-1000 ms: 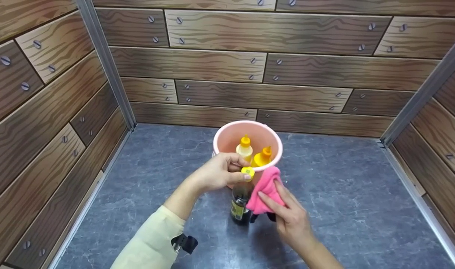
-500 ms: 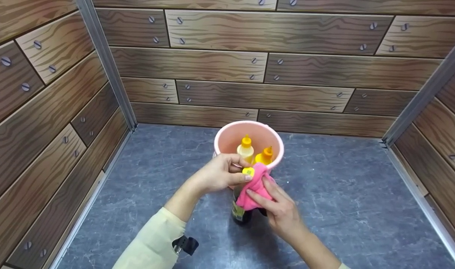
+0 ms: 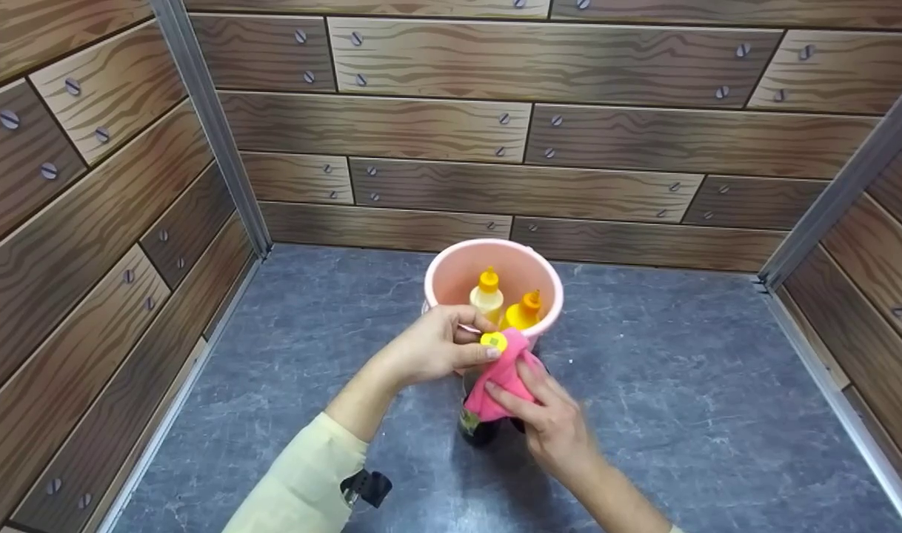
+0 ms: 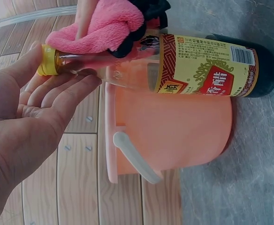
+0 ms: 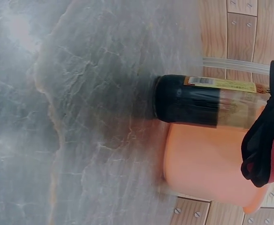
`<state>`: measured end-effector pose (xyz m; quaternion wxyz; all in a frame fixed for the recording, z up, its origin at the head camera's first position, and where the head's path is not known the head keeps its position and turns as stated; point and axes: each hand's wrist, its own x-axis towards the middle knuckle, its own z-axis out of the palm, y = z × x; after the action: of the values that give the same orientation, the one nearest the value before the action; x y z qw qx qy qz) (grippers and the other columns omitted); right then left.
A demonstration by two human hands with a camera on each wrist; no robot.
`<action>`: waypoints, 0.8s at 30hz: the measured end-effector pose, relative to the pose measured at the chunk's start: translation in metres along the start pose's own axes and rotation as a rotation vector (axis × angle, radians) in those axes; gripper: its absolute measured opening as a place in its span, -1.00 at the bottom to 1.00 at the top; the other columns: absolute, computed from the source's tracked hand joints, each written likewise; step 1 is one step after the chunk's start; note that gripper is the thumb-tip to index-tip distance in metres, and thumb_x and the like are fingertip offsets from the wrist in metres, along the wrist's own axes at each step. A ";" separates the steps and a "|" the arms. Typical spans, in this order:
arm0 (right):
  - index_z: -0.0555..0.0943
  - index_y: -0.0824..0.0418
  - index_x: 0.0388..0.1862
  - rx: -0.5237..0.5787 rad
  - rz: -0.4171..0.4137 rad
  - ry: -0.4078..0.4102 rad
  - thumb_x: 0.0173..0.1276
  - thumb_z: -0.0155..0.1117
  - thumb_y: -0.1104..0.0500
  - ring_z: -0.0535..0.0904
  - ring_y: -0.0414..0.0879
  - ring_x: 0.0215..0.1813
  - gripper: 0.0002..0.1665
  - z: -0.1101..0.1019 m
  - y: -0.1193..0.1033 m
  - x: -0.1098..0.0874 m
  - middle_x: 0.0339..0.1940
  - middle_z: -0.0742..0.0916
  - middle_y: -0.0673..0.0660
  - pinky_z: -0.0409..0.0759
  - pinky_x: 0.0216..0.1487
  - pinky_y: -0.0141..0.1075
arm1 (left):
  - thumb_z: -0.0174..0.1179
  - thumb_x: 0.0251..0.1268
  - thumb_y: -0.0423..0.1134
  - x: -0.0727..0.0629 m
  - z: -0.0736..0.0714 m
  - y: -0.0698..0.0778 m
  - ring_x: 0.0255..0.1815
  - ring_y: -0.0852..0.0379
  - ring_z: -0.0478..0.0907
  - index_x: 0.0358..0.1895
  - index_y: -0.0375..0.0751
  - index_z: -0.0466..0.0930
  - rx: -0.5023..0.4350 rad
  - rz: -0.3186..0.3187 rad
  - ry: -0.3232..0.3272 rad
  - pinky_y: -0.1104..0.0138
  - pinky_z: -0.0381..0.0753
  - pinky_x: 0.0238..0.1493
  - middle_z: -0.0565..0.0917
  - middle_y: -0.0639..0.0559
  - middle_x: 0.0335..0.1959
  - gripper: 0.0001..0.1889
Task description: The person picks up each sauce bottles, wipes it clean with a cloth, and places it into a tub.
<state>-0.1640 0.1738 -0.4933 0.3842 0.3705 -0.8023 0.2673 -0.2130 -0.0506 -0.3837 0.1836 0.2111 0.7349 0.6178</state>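
A glass vinegar bottle [image 4: 207, 65] with a yellow cap [image 3: 493, 341] and a cream and red label stands upright, dark liquid in its lower part. My left hand [image 3: 435, 344] pinches the cap, thumb on one side and fingers on the other. In my right hand [image 3: 558, 426] is a folded pink cloth [image 3: 501, 385], which I hold against the bottle's neck and shoulder. The cloth has black trim [image 5: 263, 136], seen in the right wrist view. From the head camera, the cloth and hands hide most of the bottle.
Right behind the vinegar bottle stands a pink bucket [image 4: 174, 131] with a white handle [image 4: 136, 157]. Inside it are a pale squeeze bottle [image 3: 486, 300] and a yellow squeeze bottle [image 3: 522, 316]. Wood-patterned walls [image 3: 436, 126] enclose the grey marbled surface [image 3: 666, 385].
My right hand has brought the cloth leftward onto the bottle's neck, then slightly down, covering more of the bottle. My left hand stays on the cap.
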 end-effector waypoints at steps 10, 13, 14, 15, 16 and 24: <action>0.83 -0.13 0.13 -0.017 0.009 -0.006 0.32 0.26 0.32 0.62 0.35 0.32 -0.48 0.004 0.000 -0.012 0.38 0.67 0.25 0.43 0.49 -0.12 | 0.38 0.45 -0.37 -0.001 0.000 -0.001 -0.21 0.13 0.73 0.02 -0.35 0.63 0.013 0.007 0.000 0.35 0.66 -0.34 0.83 -0.13 -0.11 -0.79; 0.83 -0.15 0.12 -0.024 0.017 -0.014 0.30 0.27 0.33 0.63 0.36 0.31 -0.47 0.006 0.000 -0.016 0.38 0.67 0.24 0.48 0.45 -0.06 | 0.38 0.45 -0.37 -0.001 0.000 -0.001 -0.22 0.17 0.73 0.03 -0.34 0.63 0.011 0.001 0.000 0.37 0.64 -0.35 0.83 -0.13 -0.10 -0.79; 0.83 -0.15 0.13 -0.025 0.022 -0.017 0.29 0.27 0.33 0.63 0.36 0.31 -0.46 0.006 0.000 -0.018 0.38 0.67 0.23 0.48 0.44 -0.06 | 0.38 0.45 -0.37 -0.001 0.000 -0.001 -0.22 0.18 0.73 0.03 -0.34 0.63 0.013 0.000 0.001 0.38 0.64 -0.36 0.83 -0.13 -0.10 -0.79; 0.83 -0.15 0.12 -0.028 0.021 -0.014 0.27 0.28 0.35 0.63 0.37 0.31 -0.44 0.007 0.001 -0.019 0.38 0.67 0.24 0.50 0.42 -0.05 | 0.38 0.45 -0.37 -0.001 0.000 -0.001 -0.23 0.18 0.73 0.04 -0.34 0.63 0.013 -0.001 0.001 0.39 0.63 -0.37 0.83 -0.13 -0.10 -0.79; 0.83 -0.16 0.13 -0.027 0.028 -0.020 0.28 0.27 0.34 0.62 0.37 0.31 -0.44 0.007 0.001 -0.021 0.38 0.67 0.23 0.48 0.43 -0.06 | 0.38 0.45 -0.37 -0.001 0.000 -0.001 -0.23 0.18 0.73 0.04 -0.34 0.63 0.012 -0.001 0.001 0.39 0.62 -0.38 0.83 -0.13 -0.10 -0.79; 0.84 -0.14 0.11 -0.005 0.029 -0.005 0.31 0.26 0.29 0.63 0.37 0.30 -0.50 0.012 0.003 -0.030 0.36 0.68 0.29 0.36 0.52 -0.24 | 0.38 0.45 -0.37 0.000 0.000 -0.002 -0.23 0.16 0.73 0.04 -0.35 0.64 0.004 0.003 -0.001 0.40 0.61 -0.39 0.83 -0.14 -0.09 -0.79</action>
<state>-0.1584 0.1784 -0.5243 0.3793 0.3585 -0.8092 0.2698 -0.2129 -0.0512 -0.3857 0.1828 0.2128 0.7356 0.6166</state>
